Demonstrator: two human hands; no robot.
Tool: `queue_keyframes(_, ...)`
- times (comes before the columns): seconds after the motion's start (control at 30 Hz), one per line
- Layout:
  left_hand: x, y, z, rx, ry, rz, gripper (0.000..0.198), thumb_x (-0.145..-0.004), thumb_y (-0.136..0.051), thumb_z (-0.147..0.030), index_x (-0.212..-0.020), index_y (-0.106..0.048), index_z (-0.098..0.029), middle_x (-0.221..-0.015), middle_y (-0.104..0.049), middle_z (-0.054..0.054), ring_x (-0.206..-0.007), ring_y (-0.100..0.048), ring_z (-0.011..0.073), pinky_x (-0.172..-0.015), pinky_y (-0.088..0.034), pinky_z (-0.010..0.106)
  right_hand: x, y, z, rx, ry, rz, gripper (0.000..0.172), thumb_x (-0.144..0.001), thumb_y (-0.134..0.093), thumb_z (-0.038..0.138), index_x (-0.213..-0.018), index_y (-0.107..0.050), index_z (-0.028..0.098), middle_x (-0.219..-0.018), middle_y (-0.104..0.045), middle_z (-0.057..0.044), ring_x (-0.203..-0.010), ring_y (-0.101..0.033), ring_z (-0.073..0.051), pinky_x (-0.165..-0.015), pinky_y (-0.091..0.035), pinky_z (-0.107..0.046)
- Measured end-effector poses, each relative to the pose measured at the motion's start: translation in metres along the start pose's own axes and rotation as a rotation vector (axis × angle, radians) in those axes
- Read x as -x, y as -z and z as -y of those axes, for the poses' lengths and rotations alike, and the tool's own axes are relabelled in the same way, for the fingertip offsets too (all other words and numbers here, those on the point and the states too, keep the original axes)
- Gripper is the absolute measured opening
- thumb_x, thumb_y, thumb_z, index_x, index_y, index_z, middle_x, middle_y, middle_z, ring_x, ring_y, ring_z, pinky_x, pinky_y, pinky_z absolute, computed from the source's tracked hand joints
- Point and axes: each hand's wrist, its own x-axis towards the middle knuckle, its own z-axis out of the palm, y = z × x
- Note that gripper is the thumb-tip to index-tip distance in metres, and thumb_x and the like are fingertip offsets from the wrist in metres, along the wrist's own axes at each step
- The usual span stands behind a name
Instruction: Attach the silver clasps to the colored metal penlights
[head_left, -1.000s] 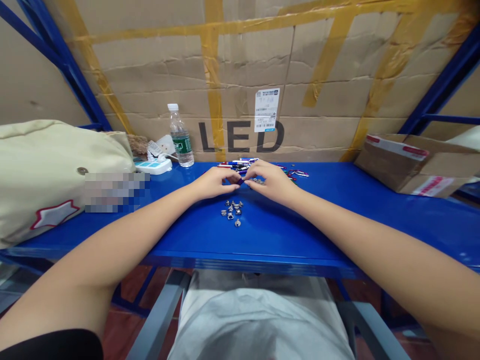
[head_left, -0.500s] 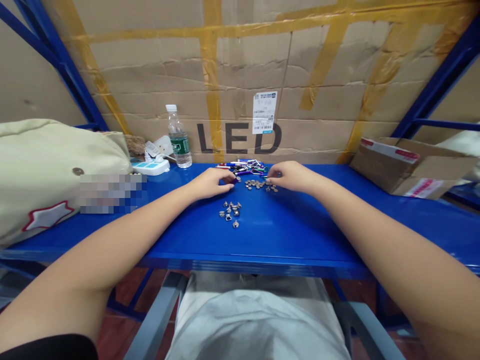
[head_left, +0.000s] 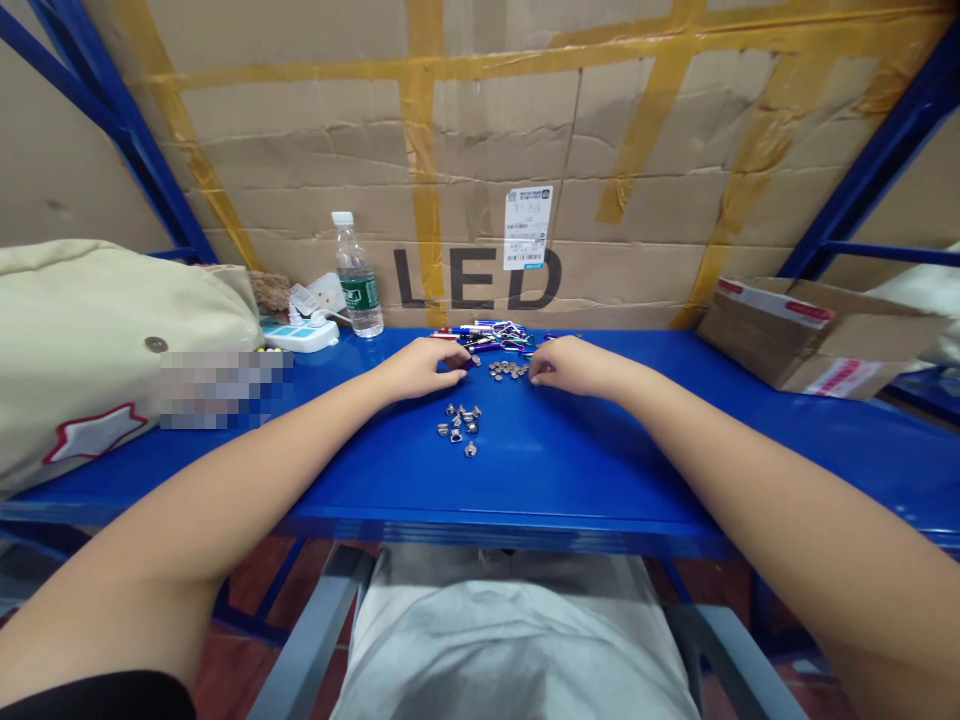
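My left hand [head_left: 429, 368] rests on the blue table, its thumb and index finger round a small purple piece [head_left: 471, 362] with a silvery end. Beside it on the right lies a group of small round metal pieces [head_left: 508, 370]. My right hand [head_left: 561, 364] is at the right edge of that group, fingers curled down; whatever they hold, if anything, is hidden. Behind both hands is a pile of colourful metallic pieces [head_left: 499, 333]. Nearer to me, several shiny metal fittings [head_left: 457, 422] lie loose.
A water bottle [head_left: 359, 280] and a white power strip [head_left: 301, 336] stand at the back left, by a cream bag [head_left: 112, 310]. An open cardboard box [head_left: 817, 335] is at the right. A large taped carton [head_left: 480, 150] closes off the back.
My right hand has come down slightly onto the right part of the round metal pieces, covering some of them. My left hand has stayed almost still.
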Motion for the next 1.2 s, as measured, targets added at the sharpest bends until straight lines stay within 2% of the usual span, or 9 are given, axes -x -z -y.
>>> queue_keyframes(0.13,0.0,0.001,-0.011,-0.008,-0.027,0.012,0.024,-0.083,-0.055,-0.027,-0.101,-0.067,-0.017,-0.098,-0.07,0.007,-0.088,-0.063,0.0194,-0.08,-0.048,0.032,-0.001,0.003,0.015,-0.271,-0.035,-0.197,0.01,-0.08,-0.061,0.024,-0.08,-0.07,0.021,-0.078,-0.071,-0.004,-0.07,-0.063,-0.018,-0.066,-0.049,-0.033)
queue_keyframes(0.23,0.0,0.0,-0.018,-0.007,-0.062,-0.015,0.026,-0.084,-0.052,-0.027,-0.104,-0.065,-0.016,-0.097,-0.068,0.007,-0.086,-0.062,0.0191,-0.079,-0.047,0.032,-0.003,-0.001,0.026,-0.461,-0.031,-0.328,0.012,-0.079,-0.062,0.03,-0.083,-0.069,0.02,-0.08,-0.071,-0.003,-0.072,-0.063,-0.017,-0.065,-0.05,-0.032)
queue_keyframes(0.6,-0.001,-0.002,-0.026,0.053,-0.091,-0.025,0.023,-0.089,-0.047,-0.03,-0.1,-0.061,-0.016,-0.086,-0.065,0.005,-0.079,-0.057,0.0168,-0.076,-0.045,0.031,-0.005,-0.015,0.037,-0.696,-0.079,-0.297,0.012,-0.083,-0.058,0.031,-0.085,-0.06,0.019,-0.075,-0.066,-0.002,-0.067,-0.06,-0.015,-0.065,-0.049,-0.031)
queue_keyframes(0.7,-0.001,-0.003,-0.027,0.082,-0.068,-0.046,0.022,-0.09,-0.047,-0.03,-0.1,-0.06,-0.015,-0.086,-0.065,0.005,-0.078,-0.058,0.0167,-0.075,-0.045,0.03,-0.003,-0.013,0.04,-0.584,-0.067,-0.247,0.018,-0.09,-0.048,0.032,-0.078,-0.054,0.02,-0.07,-0.063,-0.001,-0.064,-0.058,-0.015,-0.064,-0.046,-0.031)
queue_keyframes(0.8,0.0,-0.003,-0.03,0.13,-0.033,-0.023,0.023,-0.091,-0.046,-0.031,-0.103,-0.059,-0.015,-0.083,-0.065,0.004,-0.073,-0.059,0.0156,-0.071,-0.046,0.029,0.0,-0.009,0.044,-0.356,0.027,-0.201,0.032,-0.094,-0.038,0.031,-0.066,-0.048,0.02,-0.064,-0.057,0.0,-0.063,-0.053,-0.015,-0.065,-0.042,-0.031)
queue_keyframes(0.87,0.001,-0.004,-0.033,0.17,-0.009,0.001,0.023,-0.092,-0.045,-0.032,-0.104,-0.058,-0.016,-0.078,-0.064,0.002,-0.068,-0.06,0.0147,-0.067,-0.046,0.028,0.001,-0.009,0.046,-0.3,0.061,-0.192,0.034,-0.095,-0.034,0.03,-0.064,-0.044,0.021,-0.063,-0.055,0.0,-0.063,-0.051,-0.015,-0.066,-0.04,-0.03)
queue_keyframes(1.03,0.002,-0.007,-0.042,0.27,0.009,-0.032,0.018,-0.093,-0.042,-0.027,-0.096,-0.057,-0.016,-0.074,-0.061,0.0,-0.061,-0.058,0.012,-0.064,-0.046,0.027,0.001,-0.014,0.052,-0.263,0.045,-0.293,0.03,-0.096,-0.03,0.03,-0.069,-0.04,0.022,-0.072,-0.056,-0.003,-0.069,-0.05,-0.017,-0.068,-0.038,-0.03)
queue_keyframes(1.2,0.001,-0.008,-0.049,0.524,0.069,-0.056,0.019,-0.092,-0.043,-0.031,-0.092,-0.054,-0.016,-0.075,-0.058,0.0,-0.058,-0.053,0.0091,-0.06,-0.045,0.024,0.003,-0.011,0.054,-0.173,0.058,-0.338,0.028,-0.097,-0.028,0.033,-0.078,-0.044,0.021,-0.077,-0.057,-0.005,-0.068,-0.049,-0.017,-0.065,-0.035,-0.03)
